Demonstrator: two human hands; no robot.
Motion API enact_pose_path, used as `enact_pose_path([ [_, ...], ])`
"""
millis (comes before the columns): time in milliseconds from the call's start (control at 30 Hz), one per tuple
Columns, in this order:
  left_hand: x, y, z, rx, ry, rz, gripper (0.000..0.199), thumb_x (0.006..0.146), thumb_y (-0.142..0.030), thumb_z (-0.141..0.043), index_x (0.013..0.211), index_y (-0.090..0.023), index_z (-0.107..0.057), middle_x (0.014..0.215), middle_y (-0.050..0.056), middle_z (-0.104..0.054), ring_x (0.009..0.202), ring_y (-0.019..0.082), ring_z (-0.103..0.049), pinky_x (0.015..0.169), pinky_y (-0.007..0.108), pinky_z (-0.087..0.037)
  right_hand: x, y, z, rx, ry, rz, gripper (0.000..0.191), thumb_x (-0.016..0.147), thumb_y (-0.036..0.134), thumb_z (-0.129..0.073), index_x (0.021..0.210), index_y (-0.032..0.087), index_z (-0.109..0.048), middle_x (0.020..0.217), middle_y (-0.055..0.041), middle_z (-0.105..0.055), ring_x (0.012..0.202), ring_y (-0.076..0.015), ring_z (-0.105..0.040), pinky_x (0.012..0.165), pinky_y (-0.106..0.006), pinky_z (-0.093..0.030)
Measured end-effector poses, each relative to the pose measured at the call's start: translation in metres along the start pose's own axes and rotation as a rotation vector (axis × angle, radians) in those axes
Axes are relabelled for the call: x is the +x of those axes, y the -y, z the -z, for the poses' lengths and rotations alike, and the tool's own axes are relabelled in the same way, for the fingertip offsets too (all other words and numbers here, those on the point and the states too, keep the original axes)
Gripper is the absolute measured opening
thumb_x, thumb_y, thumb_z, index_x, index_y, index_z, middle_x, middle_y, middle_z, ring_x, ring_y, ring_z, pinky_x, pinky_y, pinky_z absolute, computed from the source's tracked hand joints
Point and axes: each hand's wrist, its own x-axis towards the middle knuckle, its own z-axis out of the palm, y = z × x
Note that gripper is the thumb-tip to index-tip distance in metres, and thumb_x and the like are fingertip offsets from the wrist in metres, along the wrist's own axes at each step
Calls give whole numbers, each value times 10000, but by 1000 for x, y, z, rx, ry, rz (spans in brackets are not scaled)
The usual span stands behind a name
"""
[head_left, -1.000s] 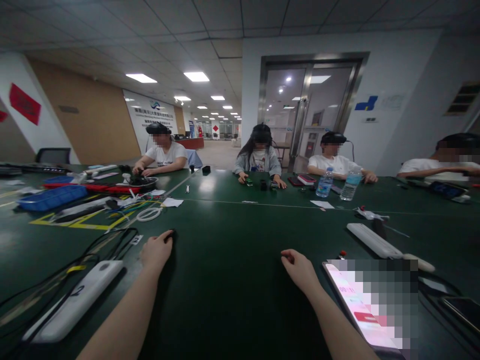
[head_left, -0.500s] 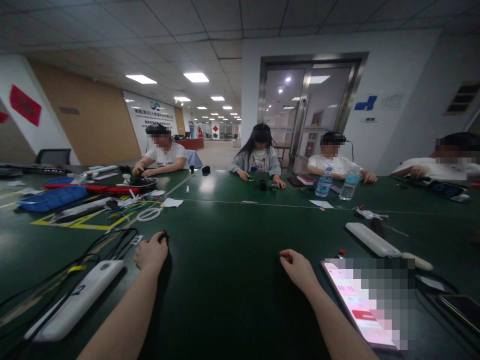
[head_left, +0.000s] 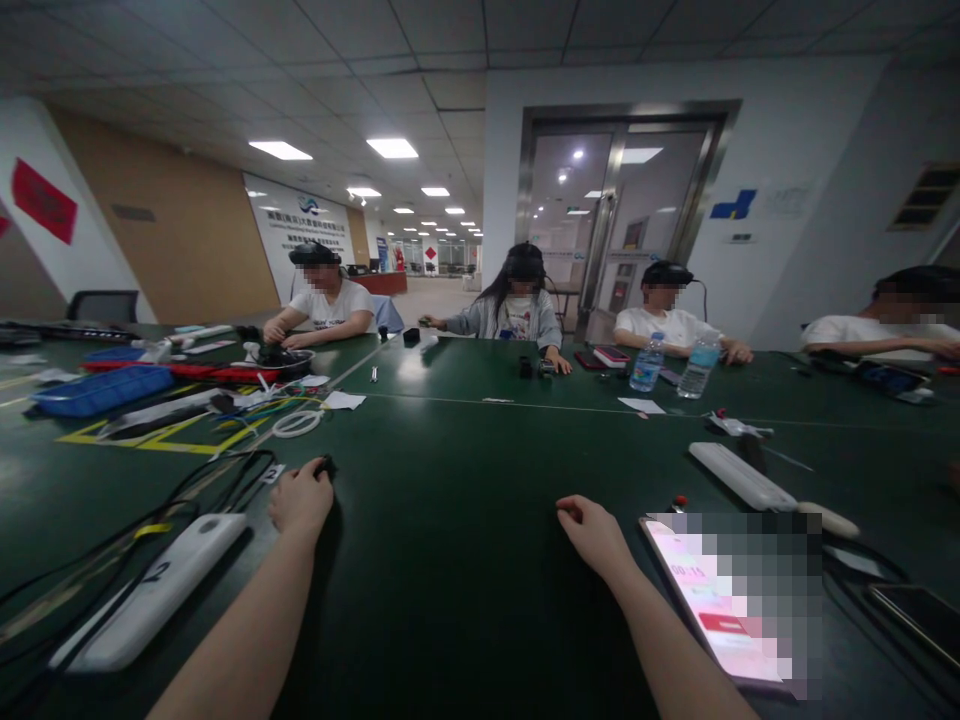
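Note:
My left hand [head_left: 301, 495] rests on the green table [head_left: 450, 560], its fingers closed round a small black object [head_left: 325, 467] that shows at the fingertips. On the right, my right hand [head_left: 592, 528] lies on the table with its fingers curled together; nothing shows between them. A lit phone [head_left: 709, 600] lies beside my right forearm, partly blurred out. Left of my left forearm is a white power strip [head_left: 161, 590] marked 2, with black cables around it.
Blue tray [head_left: 105, 390], red item and loose wires lie at the left. Two water bottles [head_left: 646, 362] [head_left: 700, 366], a white bar [head_left: 741, 477] and a dark phone [head_left: 919, 615] are at the right. Several people sit across the table.
The person opposite has stretched an arm out towards the left of the picture, near a black box. The person at far right has shifted. My hands have barely moved.

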Motion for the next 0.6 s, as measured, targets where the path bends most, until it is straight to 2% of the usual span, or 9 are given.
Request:
enact_pose_path([
  [600, 1, 0, -2, 23, -9, 19, 433, 858, -376, -341, 1218, -300, -568, 1210, 155, -523, 1083, 339, -505, 834, 431, -417, 6, -6, -5, -14, -35, 15, 250, 836, 266, -468, 1021, 202, -623, 940, -43, -667, 873, -178, -618, 763, -281, -457],
])
